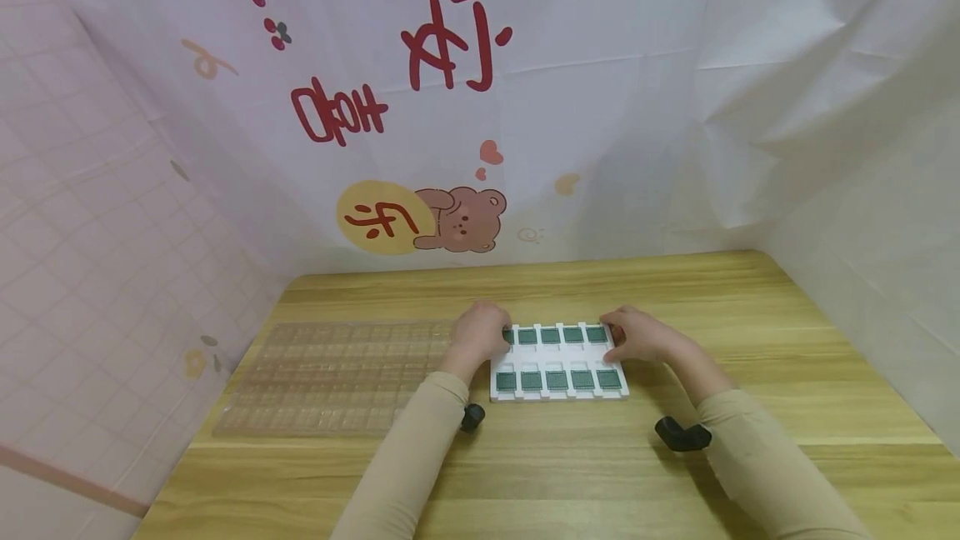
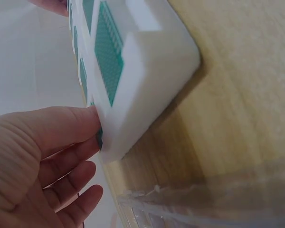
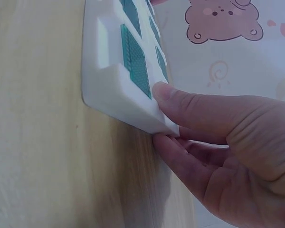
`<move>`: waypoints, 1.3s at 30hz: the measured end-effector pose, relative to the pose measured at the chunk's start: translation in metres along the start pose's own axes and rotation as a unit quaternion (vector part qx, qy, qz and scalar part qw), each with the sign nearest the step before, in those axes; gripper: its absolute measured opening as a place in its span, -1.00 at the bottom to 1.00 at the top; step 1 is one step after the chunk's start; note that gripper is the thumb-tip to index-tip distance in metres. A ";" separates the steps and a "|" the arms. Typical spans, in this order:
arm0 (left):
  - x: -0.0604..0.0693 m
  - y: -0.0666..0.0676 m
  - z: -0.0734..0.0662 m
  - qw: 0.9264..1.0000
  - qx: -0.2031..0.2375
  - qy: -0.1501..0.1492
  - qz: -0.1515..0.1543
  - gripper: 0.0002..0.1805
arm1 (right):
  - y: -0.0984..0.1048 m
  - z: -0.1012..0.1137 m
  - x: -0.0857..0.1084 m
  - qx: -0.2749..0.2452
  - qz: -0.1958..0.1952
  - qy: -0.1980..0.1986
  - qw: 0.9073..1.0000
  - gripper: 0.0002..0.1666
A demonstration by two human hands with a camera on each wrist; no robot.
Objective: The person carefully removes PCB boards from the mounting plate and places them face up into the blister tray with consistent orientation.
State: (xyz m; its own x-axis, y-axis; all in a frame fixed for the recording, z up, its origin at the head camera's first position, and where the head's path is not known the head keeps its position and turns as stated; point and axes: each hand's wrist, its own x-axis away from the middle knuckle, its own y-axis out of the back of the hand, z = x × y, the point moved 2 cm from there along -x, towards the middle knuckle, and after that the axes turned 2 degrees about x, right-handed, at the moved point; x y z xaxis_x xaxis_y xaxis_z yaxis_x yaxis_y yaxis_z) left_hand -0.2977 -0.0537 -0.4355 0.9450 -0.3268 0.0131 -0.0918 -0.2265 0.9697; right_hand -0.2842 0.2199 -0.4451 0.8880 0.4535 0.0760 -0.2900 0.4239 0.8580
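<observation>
A white tray lies on the table, with two rows of square green circuit boards set in its slots. At its left end, my left hand grips the far corner. In the left wrist view, that hand's thumb presses on the tray's edge beside a green board, and its other fingers curl below. My right hand pinches the right end of the tray, thumb on top and fingers at the side and underneath. The right wrist view shows the near right board seated in its slot.
Left of the white tray lies a clear plastic tray with many small compartments, partly behind the left forearm. Wood-grain table extends around both. A white printed cloth hangs behind and at the sides. Black wrist devices sit by both sleeves.
</observation>
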 end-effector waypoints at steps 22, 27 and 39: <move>0.000 0.002 0.002 1.000 0.021 -0.004 0.005 -0.73 | 0.000 0.003 0.003 -0.012 0.004 -0.006 1.000 -0.13; 0.001 0.003 0.003 0.999 0.050 0.005 0.008 -0.71 | 0.000 0.004 0.004 -0.016 0.006 -0.007 1.000 -0.13; 0.005 0.007 0.003 0.997 0.074 -0.003 -0.004 -0.73 | -0.001 0.003 0.003 -0.021 0.000 -0.008 1.000 -0.13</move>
State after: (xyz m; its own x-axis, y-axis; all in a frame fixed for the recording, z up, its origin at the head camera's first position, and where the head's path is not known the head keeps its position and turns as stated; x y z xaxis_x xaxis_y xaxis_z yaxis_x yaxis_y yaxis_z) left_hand -0.2946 -0.0595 -0.4293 0.9439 -0.3301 0.0041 -0.1307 -0.3623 0.9229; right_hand -0.2799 0.2185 -0.4446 0.8932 0.4418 0.0839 -0.3040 0.4559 0.8365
